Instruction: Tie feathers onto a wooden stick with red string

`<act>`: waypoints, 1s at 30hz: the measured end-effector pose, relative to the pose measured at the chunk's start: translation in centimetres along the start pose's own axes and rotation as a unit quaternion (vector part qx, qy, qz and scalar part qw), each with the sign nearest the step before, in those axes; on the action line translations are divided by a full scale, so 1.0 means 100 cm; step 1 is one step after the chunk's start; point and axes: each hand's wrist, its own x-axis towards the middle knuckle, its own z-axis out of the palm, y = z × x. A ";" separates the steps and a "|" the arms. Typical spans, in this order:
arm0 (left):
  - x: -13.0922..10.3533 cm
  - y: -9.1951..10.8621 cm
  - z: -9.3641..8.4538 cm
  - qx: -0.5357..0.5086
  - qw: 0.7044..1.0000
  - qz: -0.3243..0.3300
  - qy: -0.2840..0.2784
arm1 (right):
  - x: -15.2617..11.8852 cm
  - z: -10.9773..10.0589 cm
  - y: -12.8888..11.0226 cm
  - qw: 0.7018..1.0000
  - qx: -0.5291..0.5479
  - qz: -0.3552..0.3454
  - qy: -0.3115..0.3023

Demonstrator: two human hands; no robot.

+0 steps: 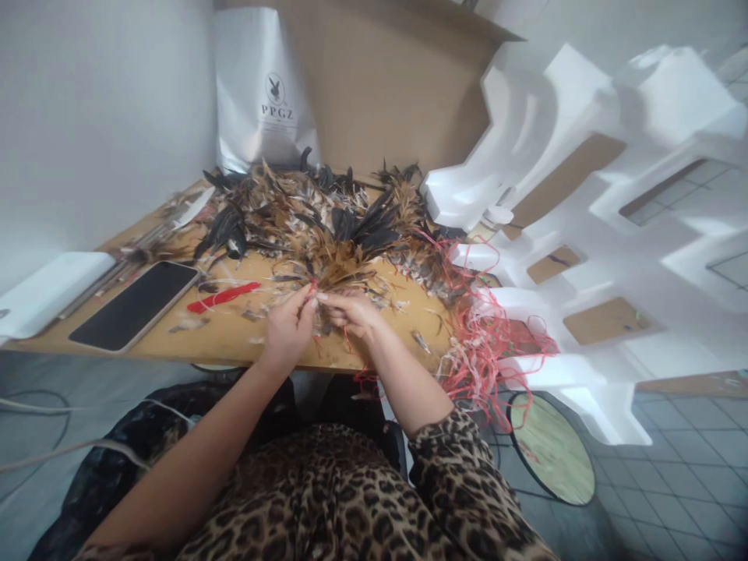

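Note:
Near the table's front edge my left hand [290, 327] and my right hand [349, 312] meet, fingertips close together. Both are closed in a pinch at the base of a bundle of brown feathers [336, 265], which fans out away from me. A bit of red string [312, 287] shows at my left fingertips. Behind the hands lies a large pile of brown and black feathers [280, 206]. To the left of my left hand is a bunch of red strips [224, 298].
A dark phone [137, 304] and a white case [55, 292] lie on the table [280, 352] at left. A silver bag [257, 86] stands behind. Tangled pink string [491, 343] and white foam pieces [660, 273] fill the right. A round stool [552, 448] is below.

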 end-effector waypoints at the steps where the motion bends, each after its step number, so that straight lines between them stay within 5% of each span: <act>1: 0.000 -0.001 0.000 0.011 1.000 0.008 -0.001 | 0.000 0.001 0.000 1.000 -0.003 -0.001 0.004; 9: 0.008 -0.004 -0.005 -0.023 0.998 0.006 0.050 | -0.002 0.014 0.006 0.989 -0.095 -0.064 0.089; 13: 0.012 -0.009 -0.009 0.060 0.996 0.043 0.039 | -0.004 0.015 0.010 0.948 -0.256 -0.155 0.108; 17: 0.014 -0.008 -0.011 0.156 0.984 0.087 -0.011 | -0.007 0.020 -0.001 0.872 -0.418 -0.222 0.126; 22: 0.016 -0.002 -0.020 0.252 0.959 0.114 -0.064 | -0.016 0.021 -0.040 0.790 -0.578 -0.194 0.067; 28: 0.009 -0.012 -0.038 0.301 0.931 0.158 -0.134 | -0.022 0.016 -0.086 0.599 -0.769 -0.223 0.021; 30: 0.007 -0.009 -0.043 0.320 0.913 0.192 -0.165 | -0.016 0.013 -0.089 0.577 -0.779 -0.245 0.014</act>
